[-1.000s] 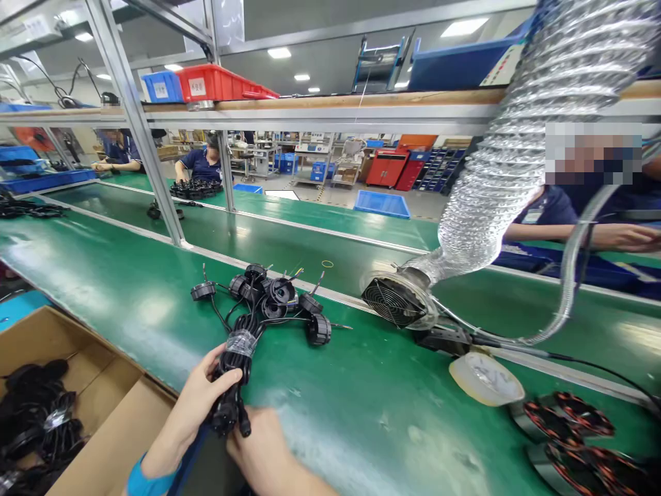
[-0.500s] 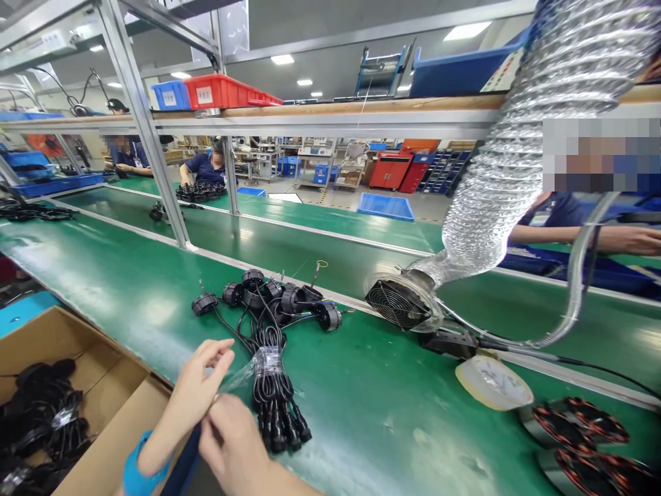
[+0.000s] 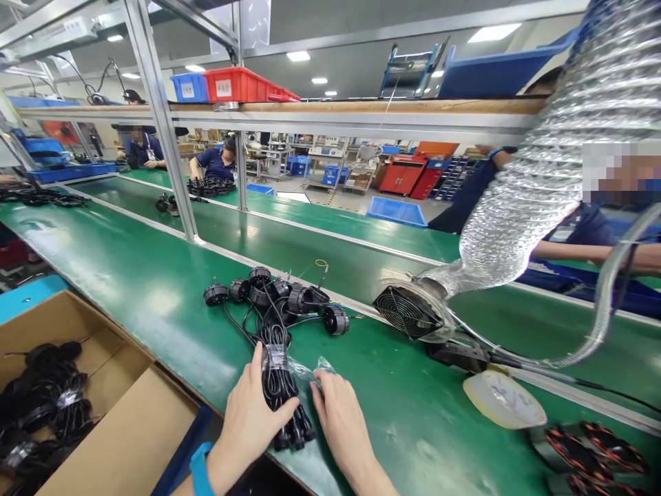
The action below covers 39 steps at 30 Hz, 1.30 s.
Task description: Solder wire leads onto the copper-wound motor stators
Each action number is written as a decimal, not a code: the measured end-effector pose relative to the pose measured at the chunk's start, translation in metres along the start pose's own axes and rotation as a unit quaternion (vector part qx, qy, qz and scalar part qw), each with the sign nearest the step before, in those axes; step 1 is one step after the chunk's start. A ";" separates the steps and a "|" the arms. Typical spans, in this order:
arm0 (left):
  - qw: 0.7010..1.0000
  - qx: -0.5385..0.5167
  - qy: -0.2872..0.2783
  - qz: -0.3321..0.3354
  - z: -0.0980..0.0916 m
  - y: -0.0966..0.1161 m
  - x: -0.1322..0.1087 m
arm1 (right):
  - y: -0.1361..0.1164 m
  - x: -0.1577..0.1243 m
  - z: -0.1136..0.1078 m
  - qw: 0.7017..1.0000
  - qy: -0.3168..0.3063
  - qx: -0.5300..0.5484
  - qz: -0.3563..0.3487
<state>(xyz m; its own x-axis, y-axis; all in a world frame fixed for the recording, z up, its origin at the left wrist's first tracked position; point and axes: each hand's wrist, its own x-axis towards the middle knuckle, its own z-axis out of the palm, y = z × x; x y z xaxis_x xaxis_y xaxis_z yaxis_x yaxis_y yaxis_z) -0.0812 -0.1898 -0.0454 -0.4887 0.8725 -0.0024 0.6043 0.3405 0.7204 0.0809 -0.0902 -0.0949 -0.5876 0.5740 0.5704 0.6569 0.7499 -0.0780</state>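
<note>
A bundle of black cables (image 3: 276,375) lies on the green table, its middle wrapped in clear plastic film. Black round caps (image 3: 298,299) with wire ends spread at its far end, and black connectors (image 3: 294,434) gather at the near end. My left hand (image 3: 253,406) grips the bundle from the left, fingers along one side and thumb across the cables. To the right of the bundle, my right hand (image 3: 341,417) is closed, with its fingertips pinching a loose strip of clear plastic film (image 3: 304,372) that runs from the wrap.
A cardboard box (image 3: 129,427) with more wrapped cable bundles stands at the left. On the right are a fan (image 3: 407,310) on a silver duct (image 3: 506,179), a tape roll (image 3: 503,399) and copper-wound motor parts (image 3: 589,448). Co-workers sit across the line.
Both hands have moved right, from the table edge to the cable bundle. My left hand has taken hold of it, while my right hand has crossed to its right side with the film.
</note>
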 end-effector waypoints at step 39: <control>0.999 0.001 0.001 0.046 0.019 0.008 -0.002 | 0.070 0.004 -0.004 0.996 0.068 -0.053 -0.027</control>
<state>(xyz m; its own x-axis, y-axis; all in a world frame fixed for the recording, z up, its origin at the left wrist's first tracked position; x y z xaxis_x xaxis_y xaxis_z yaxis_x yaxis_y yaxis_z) -0.0636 -0.1817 -0.0528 -0.4317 0.8997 0.0648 0.6482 0.2595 0.7159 0.1264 -0.0367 -0.0943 -0.5585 0.4778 0.6781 0.6766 0.7354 0.0391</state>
